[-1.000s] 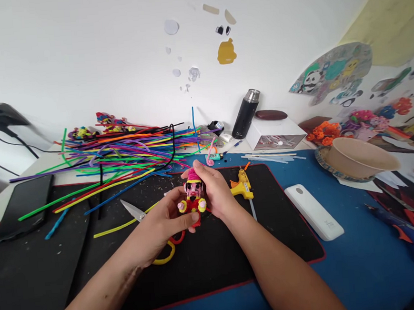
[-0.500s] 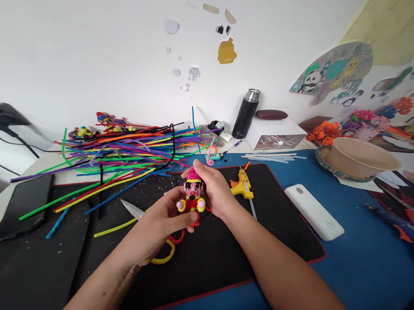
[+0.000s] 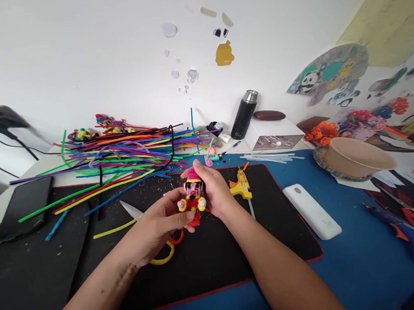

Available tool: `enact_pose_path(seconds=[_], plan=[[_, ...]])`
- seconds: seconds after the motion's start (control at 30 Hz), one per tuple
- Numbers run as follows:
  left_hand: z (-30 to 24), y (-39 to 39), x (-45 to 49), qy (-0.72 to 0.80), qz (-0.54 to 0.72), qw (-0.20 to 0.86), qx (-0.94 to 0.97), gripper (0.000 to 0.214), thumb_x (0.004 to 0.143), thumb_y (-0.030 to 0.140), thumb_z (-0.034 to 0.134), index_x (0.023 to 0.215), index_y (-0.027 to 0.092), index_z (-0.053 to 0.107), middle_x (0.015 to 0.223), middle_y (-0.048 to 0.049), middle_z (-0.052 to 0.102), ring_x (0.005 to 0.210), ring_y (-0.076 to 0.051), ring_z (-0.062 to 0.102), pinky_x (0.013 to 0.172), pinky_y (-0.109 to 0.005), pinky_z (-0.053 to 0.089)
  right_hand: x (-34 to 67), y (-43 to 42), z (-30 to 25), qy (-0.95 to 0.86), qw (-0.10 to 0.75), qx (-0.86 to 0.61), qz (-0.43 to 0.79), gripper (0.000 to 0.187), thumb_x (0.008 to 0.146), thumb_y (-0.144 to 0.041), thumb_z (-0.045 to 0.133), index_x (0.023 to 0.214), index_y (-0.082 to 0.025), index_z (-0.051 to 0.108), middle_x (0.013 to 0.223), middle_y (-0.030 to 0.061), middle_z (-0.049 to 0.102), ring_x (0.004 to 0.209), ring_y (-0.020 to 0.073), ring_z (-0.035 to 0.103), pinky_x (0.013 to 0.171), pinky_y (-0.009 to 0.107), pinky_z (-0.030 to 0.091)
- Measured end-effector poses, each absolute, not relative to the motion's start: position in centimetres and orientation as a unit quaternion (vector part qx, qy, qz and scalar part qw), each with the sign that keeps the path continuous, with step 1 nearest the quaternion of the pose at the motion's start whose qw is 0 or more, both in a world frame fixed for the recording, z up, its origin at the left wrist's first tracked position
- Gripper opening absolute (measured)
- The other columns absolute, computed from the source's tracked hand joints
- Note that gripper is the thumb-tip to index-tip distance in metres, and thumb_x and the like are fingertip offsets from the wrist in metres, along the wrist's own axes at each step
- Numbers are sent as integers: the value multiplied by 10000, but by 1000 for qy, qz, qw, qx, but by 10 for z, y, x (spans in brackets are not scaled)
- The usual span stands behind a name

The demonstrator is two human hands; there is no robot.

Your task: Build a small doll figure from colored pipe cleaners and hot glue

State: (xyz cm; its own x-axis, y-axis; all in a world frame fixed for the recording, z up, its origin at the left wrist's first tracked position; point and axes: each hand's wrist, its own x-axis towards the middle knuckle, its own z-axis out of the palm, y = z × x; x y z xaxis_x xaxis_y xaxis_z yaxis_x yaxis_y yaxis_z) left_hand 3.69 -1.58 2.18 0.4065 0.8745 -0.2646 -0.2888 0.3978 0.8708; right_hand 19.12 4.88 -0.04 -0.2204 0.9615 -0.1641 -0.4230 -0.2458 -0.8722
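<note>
Here, a pipe-cleaner figurine point(image 3: 194, 197) is gripped between both hands over the black mat point(image 3: 236, 257), near the middle of the counter point(image 3: 362, 267). Its long axis stands upright, hat uppermost, face turned toward the camera. Whether its foot touches the mat cannot be told, since the thumb hides it.

The left hand point(image 3: 155, 226) lies to the figurine's left and below. Its fingers curl behind the lower body and the thumb presses across the front of the skirt, so this hand is closed on the base. The right hand point(image 3: 215, 192) lies to the right and behind. Its palm cups the back and its fingertips reach the hat, so it is closed on the upper half. Both hands touch the figurine, and neither is the nearer.

The figurine is fuzzy and compact, with a bright pink hat, a pale face with dark markings and pink cheeks, a red robe, and yellow arms ending in pale pink tips.

Scissors point(image 3: 130, 209) lie on the mat beneath the left hand. A yellow glue gun point(image 3: 241, 186) lies just beside the right hand. Loose pipe cleaners point(image 3: 121, 154) are heaped behind.
</note>
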Motion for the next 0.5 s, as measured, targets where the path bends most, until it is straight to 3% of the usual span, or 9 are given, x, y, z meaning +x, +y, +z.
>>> enact_pose_path(seconds=[0.3,0.5], plan=[[22,-16,38,378,390,750,378,488,733,285,948,1148,215,701,924,-11,674,734,-130,598,636,-243,485,191,49,-1,-359,498,-374,695,549,781,-723,807,805,-174,796,638,6,644,519,118,543,468,228,408],[24,-16,38,379,386,746,389,406,735,288,941,1046,206,693,892,-4,660,715,-125,584,613,-235,468,192,49,-2,-357,492,-369,703,569,775,-741,807,822,-174,794,640,0,638,520,115,549,467,220,416]])
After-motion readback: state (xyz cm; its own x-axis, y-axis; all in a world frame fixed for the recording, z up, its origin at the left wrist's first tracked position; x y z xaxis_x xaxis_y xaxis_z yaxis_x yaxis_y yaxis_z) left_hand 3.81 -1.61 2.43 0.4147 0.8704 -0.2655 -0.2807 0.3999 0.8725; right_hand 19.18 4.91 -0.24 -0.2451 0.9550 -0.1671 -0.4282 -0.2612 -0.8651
